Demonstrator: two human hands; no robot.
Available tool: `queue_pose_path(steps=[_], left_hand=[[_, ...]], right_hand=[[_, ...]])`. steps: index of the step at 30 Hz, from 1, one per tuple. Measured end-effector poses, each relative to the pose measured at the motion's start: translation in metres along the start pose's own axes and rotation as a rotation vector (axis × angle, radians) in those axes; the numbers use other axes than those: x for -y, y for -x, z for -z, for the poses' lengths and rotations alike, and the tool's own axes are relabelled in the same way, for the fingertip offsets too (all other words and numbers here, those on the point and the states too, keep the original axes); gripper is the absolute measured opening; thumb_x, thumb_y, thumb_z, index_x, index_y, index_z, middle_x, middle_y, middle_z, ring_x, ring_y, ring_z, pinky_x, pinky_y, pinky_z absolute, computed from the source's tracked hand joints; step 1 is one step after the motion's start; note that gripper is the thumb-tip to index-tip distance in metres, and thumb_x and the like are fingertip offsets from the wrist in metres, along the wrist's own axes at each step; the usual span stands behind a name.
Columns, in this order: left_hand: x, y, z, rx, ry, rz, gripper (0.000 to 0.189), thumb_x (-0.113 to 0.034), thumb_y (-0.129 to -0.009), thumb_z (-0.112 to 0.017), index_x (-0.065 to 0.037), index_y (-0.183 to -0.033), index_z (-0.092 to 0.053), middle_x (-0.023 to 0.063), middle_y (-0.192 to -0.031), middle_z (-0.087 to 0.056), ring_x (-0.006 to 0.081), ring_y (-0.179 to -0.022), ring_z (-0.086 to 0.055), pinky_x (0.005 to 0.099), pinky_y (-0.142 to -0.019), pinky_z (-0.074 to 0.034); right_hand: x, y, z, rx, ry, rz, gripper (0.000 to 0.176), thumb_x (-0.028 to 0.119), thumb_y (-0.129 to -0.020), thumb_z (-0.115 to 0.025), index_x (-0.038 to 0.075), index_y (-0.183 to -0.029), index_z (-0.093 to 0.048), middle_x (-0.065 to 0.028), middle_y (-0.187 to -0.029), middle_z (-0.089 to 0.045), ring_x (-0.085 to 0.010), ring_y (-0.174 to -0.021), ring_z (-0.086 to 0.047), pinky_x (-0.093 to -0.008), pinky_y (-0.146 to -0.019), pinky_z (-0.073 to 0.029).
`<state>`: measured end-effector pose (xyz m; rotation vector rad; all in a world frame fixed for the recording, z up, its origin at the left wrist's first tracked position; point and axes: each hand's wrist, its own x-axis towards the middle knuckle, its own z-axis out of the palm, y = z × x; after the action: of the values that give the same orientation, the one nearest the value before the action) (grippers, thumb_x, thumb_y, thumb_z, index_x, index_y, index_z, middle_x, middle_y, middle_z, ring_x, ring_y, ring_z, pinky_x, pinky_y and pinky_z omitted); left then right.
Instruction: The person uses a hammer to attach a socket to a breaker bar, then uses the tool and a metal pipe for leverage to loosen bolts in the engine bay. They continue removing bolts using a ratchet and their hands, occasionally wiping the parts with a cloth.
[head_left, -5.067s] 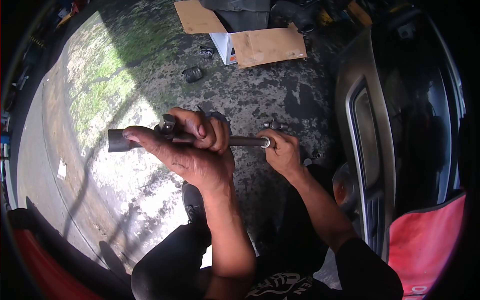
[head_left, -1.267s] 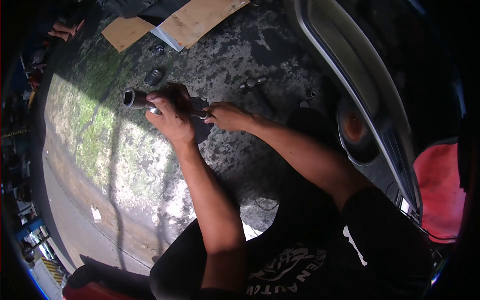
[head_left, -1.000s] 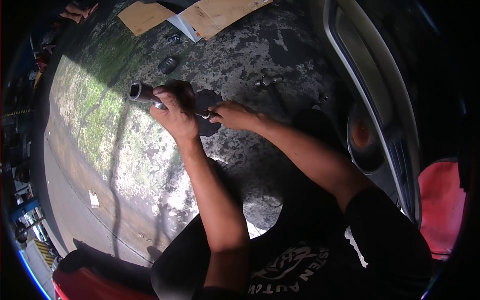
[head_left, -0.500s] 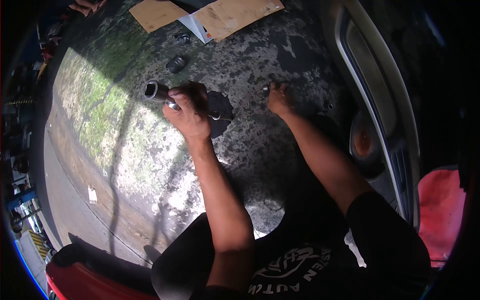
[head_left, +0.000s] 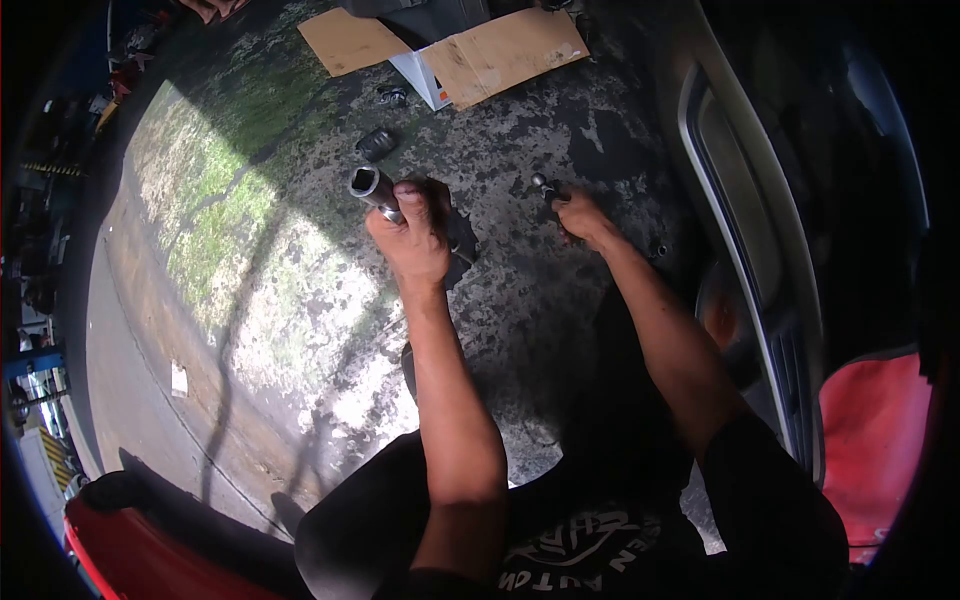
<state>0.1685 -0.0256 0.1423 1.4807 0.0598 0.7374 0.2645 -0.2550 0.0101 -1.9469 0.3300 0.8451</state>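
My left hand [head_left: 410, 235] is closed around a tool with a large metal socket [head_left: 368, 184] on its upper end. The socket's hollow end points up and to the left. A thin metal rod [head_left: 462, 254] shows just right of that hand, over a dark patch on the floor. Farther right, my right hand [head_left: 583, 215] is closed on a dark tool with a shiny round metal end [head_left: 541, 181]. Its grip is mostly hidden by the fingers. A dark rounded part [head_left: 376, 144] lies on the floor beyond the socket.
An opened cardboard box [head_left: 510, 62] lies at the far side, with a small dark part [head_left: 392, 95] near it. A vehicle bumper [head_left: 735, 220] runs along the right, with a small ring [head_left: 660, 249] beside it. Red surfaces [head_left: 870, 450] stand at lower right and lower left.
My right hand has moved slightly right, and more of the shiny-ended tool shows in it. My left hand still grips the socket tool. The whole view has shifted a little.
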Motion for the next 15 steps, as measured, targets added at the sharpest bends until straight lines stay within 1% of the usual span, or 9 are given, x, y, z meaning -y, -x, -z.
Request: queue_pose_path(steps=[3,5,7,9,10,11,13,14,15], left_hand=[[-0.004,-0.001,-0.004,0.0,-0.032,0.022,0.063,-0.058,-0.102,-0.049,-0.006,-0.068,-0.047,0.0028,-0.059,-0.05,0.0117,-0.053,-0.047,0.0273,-0.05,-0.035],[0.001,-0.001,-0.006,0.003,-0.002,0.013,0.061,-0.055,-0.103,-0.051,-0.005,-0.068,-0.05,0.002,-0.06,-0.051,0.0108,-0.053,-0.046,0.0268,-0.051,-0.034],[0.001,-0.001,-0.007,-0.005,0.019,0.011,0.059,-0.051,-0.103,-0.054,-0.004,-0.068,-0.05,0.0006,-0.061,-0.052,0.0094,-0.053,-0.044,0.0264,-0.051,-0.033],[0.0,0.001,-0.006,-0.019,0.048,0.111,0.045,-0.037,-0.098,-0.067,-0.001,-0.073,-0.059,-0.0013,-0.065,-0.056,0.0073,-0.059,-0.047,0.0257,-0.055,-0.037],[-0.003,0.001,-0.004,-0.023,0.062,0.161,0.038,-0.03,-0.096,-0.073,0.001,-0.075,-0.063,-0.0022,-0.066,-0.058,0.0062,-0.062,-0.049,0.0253,-0.057,-0.039],[-0.006,0.001,-0.003,-0.029,0.001,0.188,0.034,-0.027,-0.094,-0.076,0.001,-0.077,-0.065,-0.0027,-0.068,-0.059,0.0057,-0.063,-0.05,0.0253,-0.057,-0.04],[-0.013,0.0,-0.006,-0.041,-0.113,0.243,0.027,-0.02,-0.09,-0.08,0.002,-0.08,-0.068,-0.0036,-0.07,-0.061,0.0046,-0.065,-0.051,0.0252,-0.058,-0.041],[-0.017,-0.001,-0.01,-0.053,-0.051,0.224,0.023,-0.019,-0.088,-0.082,0.001,-0.083,-0.072,-0.0043,-0.072,-0.063,0.0047,-0.067,-0.052,0.026,-0.059,-0.043],[-0.021,-0.002,-0.015,-0.075,-0.021,0.203,0.021,-0.018,-0.088,-0.082,0.001,-0.084,-0.073,-0.0043,-0.071,-0.063,0.0048,-0.066,-0.052,0.0261,-0.059,-0.043]], right_hand=[[0.049,0.072,0.007,-0.02,-0.03,0.281,0.053,0.02,-0.101,-0.061,0.007,-0.15,-0.044,-0.0095,-0.095,-0.066,-0.0109,-0.053,-0.051,-0.0319,-0.046,-0.047],[0.095,0.146,0.012,-0.047,-0.099,0.506,0.057,0.017,-0.099,-0.065,0.01,-0.152,-0.043,-0.0095,-0.096,-0.067,-0.0103,-0.058,-0.055,-0.0313,-0.052,-0.051],[0.119,0.188,0.017,-0.086,-0.05,0.742,0.059,0.015,-0.098,-0.066,0.014,-0.152,-0.043,-0.0086,-0.099,-0.068,-0.0106,-0.063,-0.058,-0.0301,-0.06,-0.053],[0.149,0.229,0.025,-0.041,-0.059,0.882,0.06,0.015,-0.096,-0.068,0.016,-0.152,-0.045,-0.0103,-0.103,-0.07,-0.0117,-0.07,-0.063,-0.0301,-0.066,-0.054],[0.155,0.233,0.025,-0.061,0.019,1.01,0.06,0.015,-0.096,-0.068,0.017,-0.151,-0.046,-0.0105,-0.103,-0.07,-0.0128,-0.071,-0.064,-0.031,-0.067,-0.054],[0.16,0.236,0.026,-0.084,0.1,1.137,0.059,0.015,-0.096,-0.069,0.018,-0.151,-0.047,-0.0106,-0.103,-0.071,-0.0138,-0.072,-0.065,-0.0318,-0.067,-0.054],[0.169,0.246,0.028,-0.082,0.27,1.223,0.058,0.014,-0.094,-0.07,0.016,-0.149,-0.05,-0.0126,-0.112,-0.069,-0.0178,-0.087,-0.066,-0.0335,-0.076,-0.053],[0.172,0.255,0.029,-0.055,0.355,1.182,0.056,0.012,-0.093,-0.07,0.013,-0.147,-0.052,-0.0145,-0.121,-0.067,-0.0208,-0.101,-0.067,-0.0343,-0.085,-0.053],[0.177,0.263,0.029,-0.043,0.379,1.184,0.056,0.01,-0.092,-0.07,0.01,-0.146,-0.053,-0.0158,-0.127,-0.066,-0.0223,-0.106,-0.067,-0.0347,-0.089,-0.053]])
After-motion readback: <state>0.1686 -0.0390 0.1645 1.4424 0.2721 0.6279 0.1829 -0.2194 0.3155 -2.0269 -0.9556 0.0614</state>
